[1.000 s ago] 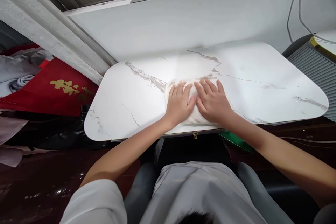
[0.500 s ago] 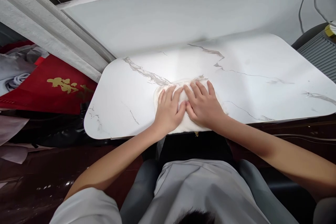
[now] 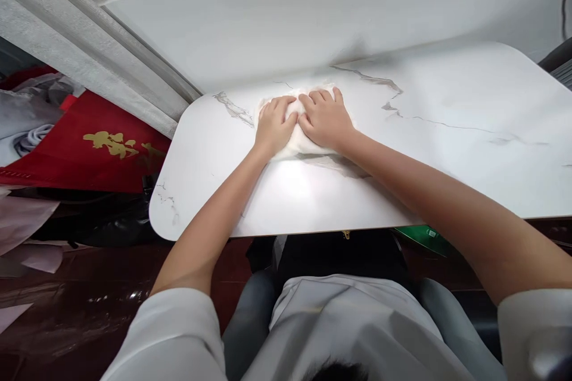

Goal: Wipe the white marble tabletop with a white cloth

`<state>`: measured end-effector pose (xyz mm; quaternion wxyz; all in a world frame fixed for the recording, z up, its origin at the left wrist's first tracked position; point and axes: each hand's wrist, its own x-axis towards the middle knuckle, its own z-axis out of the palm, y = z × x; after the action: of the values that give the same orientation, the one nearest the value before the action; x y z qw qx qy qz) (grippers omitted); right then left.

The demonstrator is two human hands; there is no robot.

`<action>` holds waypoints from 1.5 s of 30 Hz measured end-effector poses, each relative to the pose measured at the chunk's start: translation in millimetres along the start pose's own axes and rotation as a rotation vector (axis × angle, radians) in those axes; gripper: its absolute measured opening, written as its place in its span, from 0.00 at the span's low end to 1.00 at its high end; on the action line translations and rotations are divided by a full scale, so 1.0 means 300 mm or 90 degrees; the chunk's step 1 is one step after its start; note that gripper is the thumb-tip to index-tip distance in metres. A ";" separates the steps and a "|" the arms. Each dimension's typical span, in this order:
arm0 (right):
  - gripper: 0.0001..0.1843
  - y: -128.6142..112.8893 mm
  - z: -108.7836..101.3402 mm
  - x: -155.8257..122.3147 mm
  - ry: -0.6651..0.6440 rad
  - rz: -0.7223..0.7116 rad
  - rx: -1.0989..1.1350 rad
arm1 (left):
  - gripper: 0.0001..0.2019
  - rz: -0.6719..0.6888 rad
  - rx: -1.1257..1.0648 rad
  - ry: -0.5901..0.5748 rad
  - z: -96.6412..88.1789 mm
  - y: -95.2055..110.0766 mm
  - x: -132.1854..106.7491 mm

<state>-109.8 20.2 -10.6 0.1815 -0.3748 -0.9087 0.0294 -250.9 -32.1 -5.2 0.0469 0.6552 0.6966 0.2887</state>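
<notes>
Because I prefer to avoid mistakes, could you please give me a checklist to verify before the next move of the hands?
1. Left hand on the white cloth: ok.
2. Right hand on the same cloth: ok.
3. Cloth within the edges of the table: ok.
4. Sleeves away from the cloth: ok.
5. Cloth lying flat under the palms: cannot tell, hands cover it.

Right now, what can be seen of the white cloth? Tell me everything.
The white cloth looks soft, like fabric, and seems folded into a rough pad. It lies on the marble-patterned tabletop, nearer the far edge than the near one. The left hand and right hand rest palms down on it, hiding much of it.
</notes>
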 end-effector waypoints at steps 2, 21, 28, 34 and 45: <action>0.27 0.016 0.016 0.051 0.007 0.007 0.010 | 0.14 0.000 -0.018 0.009 0.010 -0.030 0.053; 0.40 0.105 0.076 0.358 -0.037 0.065 -0.004 | 0.12 -0.014 -0.072 0.063 0.075 -0.183 0.351; 0.48 0.123 0.091 0.377 0.010 0.045 0.006 | 0.12 -0.016 -0.083 0.070 0.079 -0.195 0.373; 0.46 0.116 0.090 0.343 -0.001 0.051 0.004 | 0.13 -0.010 -0.071 0.063 0.076 -0.182 0.335; 0.29 -0.002 0.029 0.078 0.007 0.016 -0.045 | 0.17 -0.033 -0.012 0.023 0.005 -0.045 0.070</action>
<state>-128.5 36.6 -11.5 0.1731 -0.3927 -0.9032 -0.0026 -265.3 -11.5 -6.1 0.0475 0.6312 0.7112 0.3057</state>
